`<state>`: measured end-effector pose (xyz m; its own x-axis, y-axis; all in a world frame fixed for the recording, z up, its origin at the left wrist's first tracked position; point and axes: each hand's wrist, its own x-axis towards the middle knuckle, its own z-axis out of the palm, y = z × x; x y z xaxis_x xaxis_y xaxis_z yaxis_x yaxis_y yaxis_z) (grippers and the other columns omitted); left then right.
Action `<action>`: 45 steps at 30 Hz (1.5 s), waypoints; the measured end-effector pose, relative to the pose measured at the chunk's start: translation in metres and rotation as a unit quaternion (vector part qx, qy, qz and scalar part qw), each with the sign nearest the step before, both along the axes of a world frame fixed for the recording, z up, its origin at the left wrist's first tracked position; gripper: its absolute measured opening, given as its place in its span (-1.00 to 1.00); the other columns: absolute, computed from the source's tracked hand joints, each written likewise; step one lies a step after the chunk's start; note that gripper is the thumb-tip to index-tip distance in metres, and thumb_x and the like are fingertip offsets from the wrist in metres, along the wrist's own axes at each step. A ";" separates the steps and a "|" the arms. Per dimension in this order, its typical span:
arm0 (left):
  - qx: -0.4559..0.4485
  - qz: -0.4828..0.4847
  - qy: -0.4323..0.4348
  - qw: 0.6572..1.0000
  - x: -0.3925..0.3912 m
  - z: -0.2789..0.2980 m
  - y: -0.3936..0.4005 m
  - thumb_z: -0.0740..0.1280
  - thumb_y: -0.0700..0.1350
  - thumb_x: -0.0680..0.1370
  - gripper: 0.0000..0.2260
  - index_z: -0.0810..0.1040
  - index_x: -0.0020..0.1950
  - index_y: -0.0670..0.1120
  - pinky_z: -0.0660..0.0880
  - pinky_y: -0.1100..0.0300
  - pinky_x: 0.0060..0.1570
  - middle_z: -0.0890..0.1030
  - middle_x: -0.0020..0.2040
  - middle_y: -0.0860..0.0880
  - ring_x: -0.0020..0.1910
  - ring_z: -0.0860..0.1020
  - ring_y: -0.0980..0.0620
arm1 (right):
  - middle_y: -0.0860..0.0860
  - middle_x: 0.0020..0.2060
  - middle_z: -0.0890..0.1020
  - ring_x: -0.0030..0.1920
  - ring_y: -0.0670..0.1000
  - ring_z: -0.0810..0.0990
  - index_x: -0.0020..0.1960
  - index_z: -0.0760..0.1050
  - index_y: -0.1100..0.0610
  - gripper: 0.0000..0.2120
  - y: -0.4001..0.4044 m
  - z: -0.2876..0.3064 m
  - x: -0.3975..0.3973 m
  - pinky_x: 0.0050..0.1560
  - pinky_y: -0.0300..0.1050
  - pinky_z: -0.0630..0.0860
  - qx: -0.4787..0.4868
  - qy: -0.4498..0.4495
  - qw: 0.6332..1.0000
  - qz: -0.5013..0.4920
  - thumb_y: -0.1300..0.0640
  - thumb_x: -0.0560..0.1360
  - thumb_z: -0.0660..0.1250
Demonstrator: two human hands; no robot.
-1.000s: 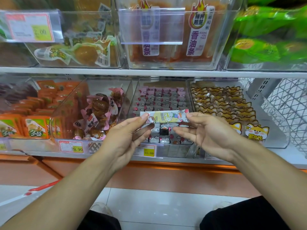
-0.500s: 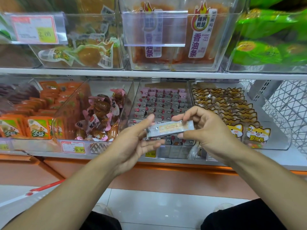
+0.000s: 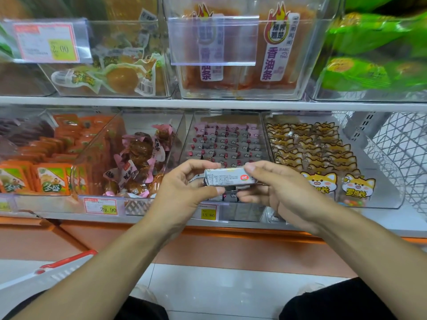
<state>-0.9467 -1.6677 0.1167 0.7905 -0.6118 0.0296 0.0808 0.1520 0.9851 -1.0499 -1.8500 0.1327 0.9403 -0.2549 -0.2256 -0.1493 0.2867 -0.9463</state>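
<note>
I hold a small wrapped snack bar (image 3: 228, 177) level in front of a shop shelf, its printed back with small text and a red mark turned toward me. My left hand (image 3: 182, 192) pinches its left end between thumb and fingers. My right hand (image 3: 275, 188) grips the right end, fingers curled over the top. Directly behind the bar stands a clear bin (image 3: 226, 139) packed with rows of the same small pink and grey packets.
Clear bins line the lower shelf: orange packets (image 3: 46, 162) at left, brown wrapped snacks (image 3: 141, 158), cat-print packets (image 3: 323, 158) at right. Upper shelf bins hold orange strips (image 3: 233, 54) and green bags (image 3: 374, 54). Price tags (image 3: 101, 206) hang on the shelf edge. A red-rimmed basket (image 3: 57, 271) sits low left.
The bar has been turned over from its colourful front to its printed back. Both hands shifted from fingertip holds at the ends to firmer grips and came slightly lower and closer.
</note>
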 end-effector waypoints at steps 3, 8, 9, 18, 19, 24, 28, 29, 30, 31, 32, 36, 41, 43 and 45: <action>-0.007 -0.008 0.076 0.997 -0.001 0.002 -0.001 0.61 -0.17 0.24 -0.48 0.61 0.18 -0.10 0.63 0.15 0.00 0.69 0.15 -0.06 0.08 0.69 -0.05 | 0.18 -0.04 0.72 -0.10 0.11 0.71 0.11 0.61 0.20 -0.66 -0.002 0.000 0.000 -0.03 -0.07 0.69 0.015 -0.021 1.000 0.000 0.09 0.39 0.46; 0.017 0.028 0.112 0.993 -0.001 0.003 -0.004 0.54 -0.13 0.29 -0.54 0.60 0.17 -0.16 0.65 0.22 -0.08 0.73 0.01 -0.13 -0.04 0.69 0.00 | 0.20 0.02 0.71 -0.01 0.14 0.72 0.07 0.65 0.19 -0.78 -0.001 -0.003 -0.001 -0.01 -0.11 0.65 0.017 -0.041 0.999 0.009 0.34 0.44 0.46; 0.017 0.035 0.107 0.994 -0.001 0.003 -0.004 0.54 -0.15 0.28 -0.55 0.60 0.15 -0.16 0.64 0.25 -0.11 0.73 0.00 -0.14 -0.06 0.69 0.01 | 0.20 0.04 0.71 0.02 0.14 0.72 0.11 0.63 0.19 -0.74 -0.001 -0.004 0.000 0.02 -0.11 0.65 0.013 -0.040 0.999 0.001 0.39 0.46 0.44; 0.133 0.125 -0.176 0.967 0.001 -0.005 -0.005 0.55 -0.17 0.45 -0.72 0.62 0.12 -0.03 0.57 0.33 0.01 0.70 0.01 0.06 0.03 0.66 0.16 | 0.02 -0.04 0.75 0.02 -0.02 0.73 0.11 0.52 0.14 -0.72 -0.004 0.009 0.010 -0.05 -0.25 0.63 -0.121 -0.109 0.971 -0.177 0.32 0.47 0.49; 0.192 0.128 -0.248 0.941 0.003 -0.008 -0.005 0.53 -0.12 0.49 -0.73 0.60 0.16 0.00 0.52 0.31 0.13 0.67 0.09 0.10 0.10 0.61 0.20 | -0.01 -0.05 0.75 0.00 -0.08 0.72 0.09 0.53 0.08 -0.73 -0.007 0.012 0.012 -0.05 -0.27 0.62 -0.189 -0.120 0.956 -0.189 0.28 0.47 0.51; 0.369 0.049 -0.455 0.809 0.002 -0.024 -0.005 0.41 0.16 0.54 -0.40 0.37 0.52 0.00 0.15 0.23 0.42 0.45 0.45 0.04 0.44 0.31 0.09 | -0.13 -0.11 0.70 -0.11 -0.17 0.68 -0.01 0.53 -0.10 -0.73 -0.010 0.013 0.022 -0.10 -0.31 0.60 -0.409 -0.107 0.897 -0.128 0.17 0.45 0.55; 0.426 -0.007 -0.500 0.754 0.002 -0.034 -0.004 0.28 0.30 0.56 -0.26 0.18 0.61 -0.06 -0.12 0.15 0.52 0.24 0.60 -0.01 0.60 0.06 -0.01 | -0.16 -0.21 0.65 -0.24 -0.21 0.61 -0.07 0.49 -0.13 -0.75 -0.006 0.004 0.029 -0.29 -0.31 0.47 -0.536 -0.034 0.842 -0.046 0.10 0.45 0.55; 0.438 -0.015 -0.510 0.740 0.002 -0.036 -0.003 0.26 0.31 0.56 -0.25 0.16 0.62 -0.06 -0.15 0.11 0.54 0.20 0.61 -0.01 0.61 0.01 -0.02 | -0.16 -0.23 0.63 -0.25 -0.23 0.60 -0.07 0.49 -0.13 -0.75 -0.005 0.001 0.031 -0.32 -0.36 0.43 -0.558 -0.020 0.829 -0.022 0.10 0.46 0.54; 0.446 -0.022 -0.513 0.733 0.002 -0.037 -0.003 0.26 0.32 0.56 -0.23 0.14 0.62 -0.06 -0.17 0.08 0.55 0.17 0.62 0.00 0.62 -0.02 -0.03 | -0.17 -0.25 0.61 -0.25 -0.24 0.59 -0.06 0.49 -0.12 -0.76 -0.004 -0.002 0.033 -0.35 -0.40 0.40 -0.579 -0.008 0.815 -0.002 0.11 0.46 0.54; 0.450 -0.026 -0.513 0.730 0.001 -0.038 -0.003 0.26 0.32 0.55 -0.23 0.13 0.62 -0.06 -0.19 0.07 0.55 0.15 0.63 0.00 0.62 -0.05 -0.03 | -0.18 -0.25 0.60 -0.23 -0.22 0.58 -0.04 0.52 -0.11 -0.78 -0.002 -0.004 0.036 -0.35 -0.40 0.39 -0.600 0.002 0.800 0.010 0.11 0.47 0.53; 0.451 -0.027 -0.514 0.730 0.002 -0.038 -0.002 0.27 0.32 0.55 -0.22 0.13 0.62 -0.05 -0.21 0.08 0.54 0.14 0.63 0.00 0.62 -0.07 -0.03 | -0.19 -0.22 0.59 -0.20 -0.18 0.57 -0.01 0.55 -0.09 -0.82 0.000 -0.006 0.039 -0.30 -0.36 0.39 -0.622 0.013 0.783 0.018 0.10 0.48 0.51; 0.460 -0.018 -0.534 0.709 0.001 -0.038 -0.001 0.30 0.29 0.54 -0.23 0.13 0.62 -0.03 -0.27 0.13 0.47 0.14 0.62 -0.01 0.62 -0.07 -0.05 | -0.05 0.00 0.68 -0.02 -0.03 0.56 0.08 0.69 0.01 -0.86 0.002 -0.012 0.050 -0.04 -0.19 0.43 -0.703 0.058 0.705 0.075 0.06 0.57 0.40; 0.478 -0.005 -0.555 0.681 -0.004 -0.037 0.002 0.30 0.27 0.55 -0.22 0.09 0.63 -0.04 -0.23 0.09 0.50 0.15 0.63 -0.02 0.62 -0.05 -0.08 | -0.07 -0.09 0.71 -0.04 -0.02 0.64 0.03 0.71 -0.02 -0.83 0.007 -0.009 0.062 -0.07 -0.17 0.47 -0.716 0.045 0.695 0.052 -0.07 0.56 0.40; 0.476 0.006 -0.552 0.685 -0.007 -0.036 0.003 0.30 0.25 0.55 -0.24 0.12 0.63 -0.05 -0.16 0.08 0.55 0.20 0.61 -0.01 0.62 0.00 -0.06 | -0.05 0.02 0.71 0.07 0.01 0.63 0.16 0.67 -0.04 -0.75 0.010 -0.009 0.068 0.05 -0.09 0.52 -0.721 0.013 0.692 0.040 -0.10 0.55 0.41; 0.466 0.016 -0.544 0.698 -0.009 -0.035 0.003 0.32 0.22 0.55 -0.28 0.20 0.61 -0.06 -0.07 0.10 0.58 0.28 0.57 0.01 0.61 0.06 -0.03 | 0.00 0.10 0.69 0.14 0.06 0.61 0.23 0.64 -0.03 -0.71 0.014 -0.013 0.073 0.14 -0.02 0.54 -0.719 0.026 0.691 0.065 -0.09 0.56 0.40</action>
